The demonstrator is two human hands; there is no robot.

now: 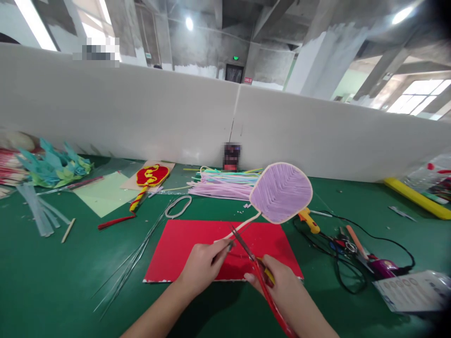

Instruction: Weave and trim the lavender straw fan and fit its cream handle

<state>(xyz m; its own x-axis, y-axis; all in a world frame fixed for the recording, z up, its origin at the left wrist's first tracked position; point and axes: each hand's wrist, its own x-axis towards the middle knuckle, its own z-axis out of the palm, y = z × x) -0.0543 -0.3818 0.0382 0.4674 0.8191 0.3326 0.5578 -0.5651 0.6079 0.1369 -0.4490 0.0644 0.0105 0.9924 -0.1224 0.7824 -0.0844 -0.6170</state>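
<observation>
Scissors [261, 278] come closest to me, their red handles on the near side of the board [179, 244], gripped in the right hand [282, 284], which is curled round them. Their blades reach over the board toward the stem [251, 219] of the purple fan [282, 193]; whether metal touches stem, I cannot tell from here. The left hand [200, 263], above the board, pinches the stem's lower end between thumb and fingers, along with something small and dark that I can't name. The fan itself is held up over the board's far right corner.

As for progress, I'd call the fan's face done: purple covers it in slanting rows, and a cream edge runs round it. The stem looks less finished; I see no trimming on it like the yellow and red winding and tassel [114, 222] of the red fan [152, 174], which lies beyond the board to the left. How much remains is hard to judge.

Directly beyond the board is a heap of pipe cleaners [223, 190], lilac and green. Thin wires [132, 258] lie left of it, a glue gun [310, 221] to its right. Of containers, I make out only clear plastic [428, 176] far to the board's right, bag or tray, with red bits seemingly inside, and a printed packet [410, 292] nearer, its contents hidden
</observation>
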